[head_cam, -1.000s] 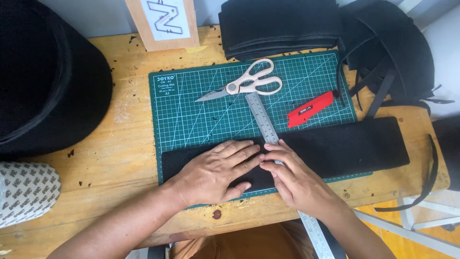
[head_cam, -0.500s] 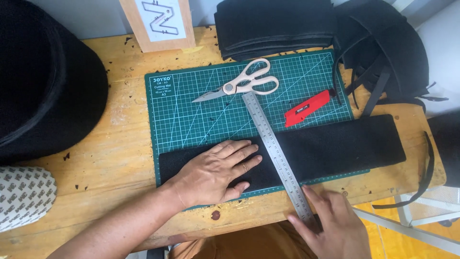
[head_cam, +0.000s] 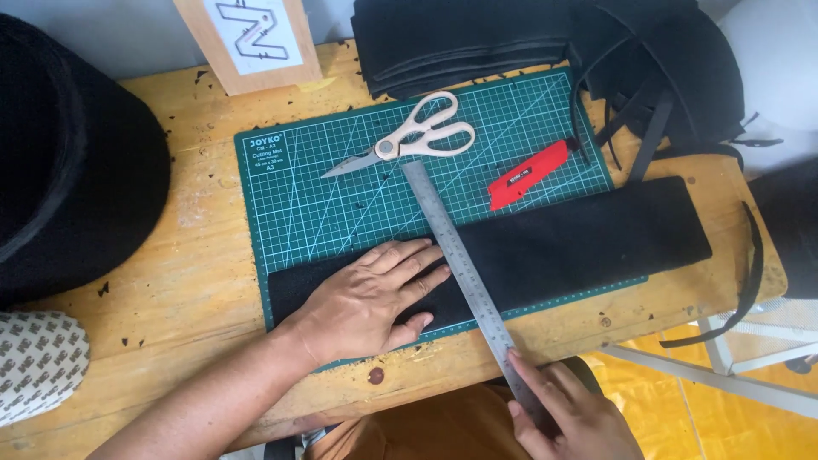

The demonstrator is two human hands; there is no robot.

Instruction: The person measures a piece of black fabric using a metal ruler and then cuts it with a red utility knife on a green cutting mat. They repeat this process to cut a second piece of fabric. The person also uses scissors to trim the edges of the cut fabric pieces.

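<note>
A long black fabric strip (head_cam: 588,243) lies across the lower part of a green cutting mat (head_cam: 341,200). My left hand (head_cam: 366,298) rests flat on the strip's left end, fingers spread, pressing it down. A steel ruler (head_cam: 456,255) lies diagonally over the strip, running from the scissors down past the table's front edge. My right hand (head_cam: 567,417) grips the ruler's lower end, below the table edge.
Cream-handled scissors (head_cam: 409,140) and a red utility knife (head_cam: 528,175) lie on the mat above the strip. Stacked black fabric (head_cam: 460,38) and loose black straps (head_cam: 656,94) sit at the back right. A large black roll (head_cam: 68,162) fills the left.
My right hand slid off the strip, down along the ruler to its lower end beyond the table edge. The left hand stayed pressed on the strip.
</note>
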